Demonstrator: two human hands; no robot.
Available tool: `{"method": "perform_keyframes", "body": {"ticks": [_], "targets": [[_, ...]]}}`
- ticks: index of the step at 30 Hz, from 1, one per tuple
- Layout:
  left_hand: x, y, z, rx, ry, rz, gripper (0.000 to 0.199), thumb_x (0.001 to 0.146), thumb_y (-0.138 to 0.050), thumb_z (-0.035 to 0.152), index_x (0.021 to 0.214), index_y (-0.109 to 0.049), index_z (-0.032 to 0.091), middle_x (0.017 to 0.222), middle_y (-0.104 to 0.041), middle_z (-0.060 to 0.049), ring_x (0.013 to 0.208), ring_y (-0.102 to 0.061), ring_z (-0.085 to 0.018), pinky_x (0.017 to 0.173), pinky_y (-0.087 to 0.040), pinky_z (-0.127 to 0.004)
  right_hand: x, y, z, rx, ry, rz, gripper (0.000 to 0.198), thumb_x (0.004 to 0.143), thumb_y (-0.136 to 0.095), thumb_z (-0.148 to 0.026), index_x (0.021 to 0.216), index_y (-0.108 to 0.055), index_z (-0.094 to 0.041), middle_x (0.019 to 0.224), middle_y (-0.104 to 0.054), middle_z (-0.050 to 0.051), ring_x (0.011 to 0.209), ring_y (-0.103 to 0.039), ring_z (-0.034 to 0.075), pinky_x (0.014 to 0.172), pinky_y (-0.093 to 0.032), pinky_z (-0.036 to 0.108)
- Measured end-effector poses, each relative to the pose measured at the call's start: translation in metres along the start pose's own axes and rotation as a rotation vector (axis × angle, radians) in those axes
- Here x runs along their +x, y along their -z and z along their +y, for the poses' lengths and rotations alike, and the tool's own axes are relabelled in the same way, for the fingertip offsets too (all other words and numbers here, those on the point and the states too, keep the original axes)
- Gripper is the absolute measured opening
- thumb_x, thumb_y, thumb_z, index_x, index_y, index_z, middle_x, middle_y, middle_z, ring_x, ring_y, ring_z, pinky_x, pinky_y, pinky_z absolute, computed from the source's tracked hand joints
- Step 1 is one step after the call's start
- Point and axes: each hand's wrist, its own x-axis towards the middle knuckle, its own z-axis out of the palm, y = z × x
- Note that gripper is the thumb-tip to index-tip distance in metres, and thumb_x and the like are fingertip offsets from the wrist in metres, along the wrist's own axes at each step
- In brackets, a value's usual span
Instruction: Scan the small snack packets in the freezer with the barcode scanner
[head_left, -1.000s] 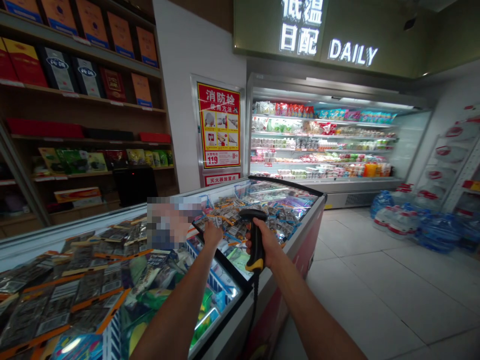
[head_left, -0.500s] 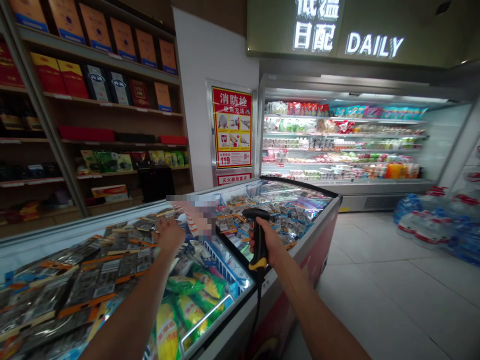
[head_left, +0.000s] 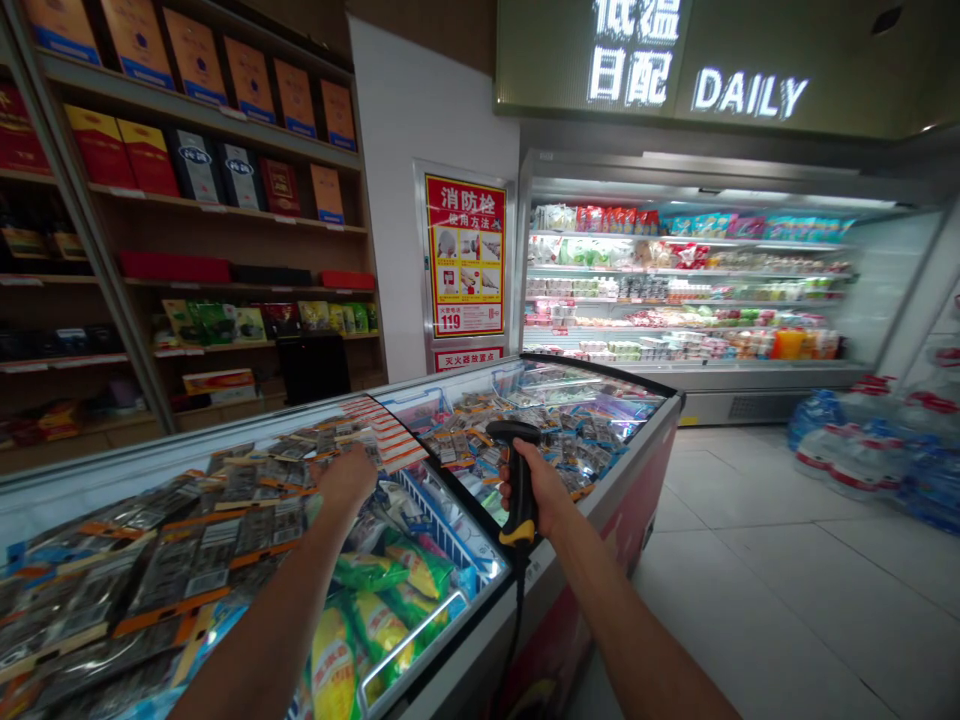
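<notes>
A black and yellow handheld barcode scanner (head_left: 521,490) is upright in my right hand (head_left: 546,488), which wraps round its grip above the freezer's front edge. Its cable hangs down the freezer's outer side. My left hand (head_left: 349,478) is over the left half of the chest freezer (head_left: 469,610), close to dark flat packets (head_left: 259,525) with orange edges. Its fingers look curled in, and what they hold, if anything, is hidden. Just beyond that hand lies a sheet with orange and white stripes (head_left: 386,432). Green and yellow corn bags (head_left: 386,620) fill the near corner.
A black divider bar (head_left: 469,505) and a wire basket (head_left: 435,515) cross the freezer. Wooden shelves with boxes (head_left: 281,190) stand at left. A lit open fridge (head_left: 690,290) stands behind. Bottled water packs (head_left: 855,450) sit on the tiled floor (head_left: 735,580) at right.
My left hand has shifted slightly right, and its spread fingers have drawn in. The striped sheet, blurred over before, now shows plainly. My right hand and the scanner have barely moved.
</notes>
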Motion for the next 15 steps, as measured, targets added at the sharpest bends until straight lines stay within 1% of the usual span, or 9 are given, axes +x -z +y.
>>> {"method": "perform_keyframes", "body": {"ticks": [2, 4, 6, 8, 10, 12, 15], "targets": [[0.0, 0.0, 0.001, 0.067, 0.085, 0.036, 0.042, 0.067, -0.046, 0.033, 0.101, -0.051, 0.01, 0.102, -0.054, -0.023, 0.101, -0.044, -0.037, 0.083, -0.023, -0.055, 0.001, 0.002, 0.0, -0.004, 0.003, 0.004, 0.026, 0.066, -0.052, -0.042, 0.071, -0.047, -0.017, 0.045, -0.047, -0.005, 0.035, -0.044, 0.008, 0.034, -0.035, 0.02], [0.001, -0.003, 0.0, 0.113, 0.149, 0.04, 0.051, 0.065, -0.047, 0.041, 0.105, -0.049, 0.009, 0.107, -0.051, -0.023, 0.105, -0.04, -0.038, 0.081, -0.027, -0.053, 0.001, 0.004, 0.0, -0.007, 0.003, 0.007, 0.026, 0.066, -0.052, -0.043, 0.071, -0.047, -0.017, 0.045, -0.047, -0.005, 0.035, -0.044, 0.008, 0.034, -0.035, 0.02], [0.003, -0.007, -0.001, 0.13, 0.156, 0.031, 0.05, 0.066, -0.046, 0.04, 0.107, -0.049, 0.012, 0.107, -0.052, -0.021, 0.105, -0.04, -0.037, 0.081, -0.028, -0.052, 0.001, 0.006, -0.001, -0.007, 0.005, 0.008, 0.026, 0.066, -0.052, -0.043, 0.07, -0.047, -0.018, 0.045, -0.047, -0.005, 0.035, -0.044, 0.008, 0.034, -0.035, 0.021], [0.006, -0.01, -0.002, 0.106, 0.14, 0.031, 0.043, 0.069, -0.043, 0.032, 0.109, -0.049, 0.016, 0.106, -0.053, -0.017, 0.104, -0.042, -0.035, 0.081, -0.029, -0.051, 0.001, 0.007, -0.003, -0.006, 0.008, 0.01, 0.026, 0.066, -0.051, -0.043, 0.07, -0.047, -0.018, 0.045, -0.047, -0.005, 0.035, -0.044, 0.008, 0.034, -0.035, 0.02], [0.009, -0.011, -0.003, 0.02, 0.125, 0.03, 0.042, 0.07, -0.04, 0.021, 0.11, -0.048, 0.018, 0.107, -0.053, -0.015, 0.101, -0.045, -0.031, 0.081, -0.032, -0.046, 0.0, 0.007, -0.004, 0.001, 0.004, 0.01, 0.026, 0.066, -0.052, -0.043, 0.07, -0.047, -0.018, 0.046, -0.047, -0.005, 0.035, -0.044, 0.008, 0.034, -0.035, 0.02], [0.011, -0.011, -0.002, -0.112, 0.125, 0.057, 0.042, 0.068, -0.038, 0.014, 0.108, -0.05, 0.017, 0.106, -0.054, -0.014, 0.098, -0.049, -0.028, 0.079, -0.036, -0.04, 0.0, 0.007, -0.004, 0.007, -0.002, 0.006, 0.026, 0.067, -0.051, -0.043, 0.071, -0.047, -0.018, 0.046, -0.048, -0.005, 0.035, -0.045, 0.008, 0.034, -0.035, 0.02], [0.011, -0.014, 0.004, -0.373, 0.187, 0.124, 0.036, 0.066, -0.041, 0.017, 0.1, -0.054, 0.016, 0.089, -0.06, -0.011, 0.085, -0.055, -0.025, 0.072, -0.041, -0.034, -0.001, 0.005, -0.004, 0.002, -0.002, -0.022, 0.025, 0.068, -0.05, -0.042, 0.072, -0.047, -0.018, 0.046, -0.048, -0.005, 0.035, -0.044, 0.008, 0.034, -0.035, 0.02]]}}
